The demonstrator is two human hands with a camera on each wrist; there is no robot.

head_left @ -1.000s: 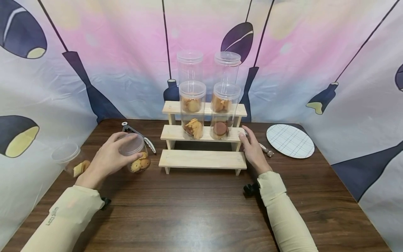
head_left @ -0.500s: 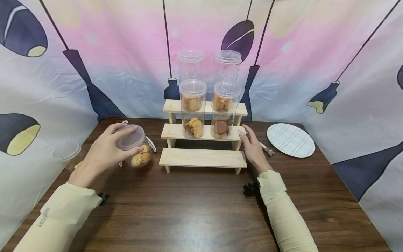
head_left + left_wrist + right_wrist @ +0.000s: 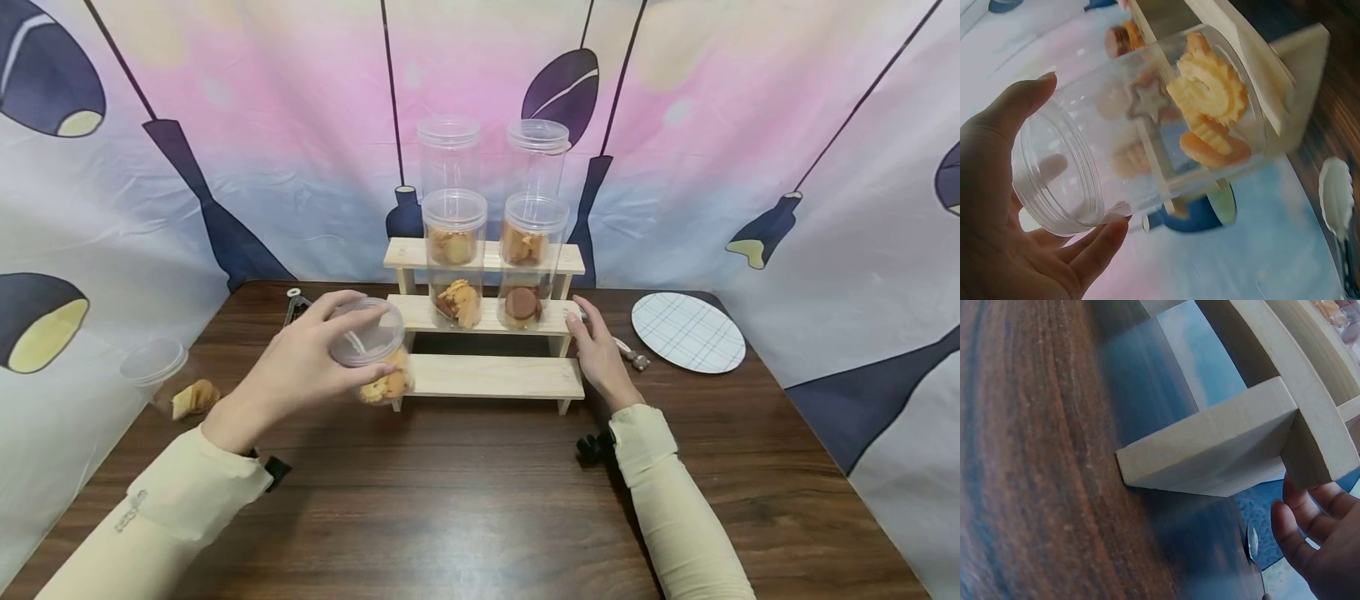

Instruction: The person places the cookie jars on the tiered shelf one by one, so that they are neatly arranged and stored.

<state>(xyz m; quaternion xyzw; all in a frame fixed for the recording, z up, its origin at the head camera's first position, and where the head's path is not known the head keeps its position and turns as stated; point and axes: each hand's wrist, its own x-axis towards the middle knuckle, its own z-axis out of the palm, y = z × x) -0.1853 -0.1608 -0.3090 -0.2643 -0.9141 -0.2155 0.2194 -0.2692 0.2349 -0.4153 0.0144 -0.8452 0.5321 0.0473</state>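
Note:
My left hand (image 3: 303, 354) grips a clear plastic jar (image 3: 386, 362) round its lid, fingers and thumb on opposite sides. Yellow ring-shaped and ridged cookies (image 3: 1210, 94) lie at the jar's bottom. The jar is tilted in the air before the left end of a three-step wooden rack (image 3: 495, 377). My right hand (image 3: 603, 362) holds the right end of the rack's middle step, thumb in front and index finger behind; in the right wrist view its fingertips (image 3: 1297, 494) meet the board's end. Two cookie jars (image 3: 456, 271) (image 3: 531, 267) stand on the middle step, two more (image 3: 448, 167) (image 3: 536, 171) on the top one.
Another lidded jar with cookies (image 3: 161, 375) stands at the table's left edge. Tongs (image 3: 1337, 200) lie behind my left hand, partly hidden in the head view. To the right are a checked plate (image 3: 688, 332) and a spoon-like utensil (image 3: 633, 357). A printed cloth hangs behind.
My left hand has lifted the jar and carried it rightward, from beside the tongs to the rack's left end. My right hand has stayed at the rack.

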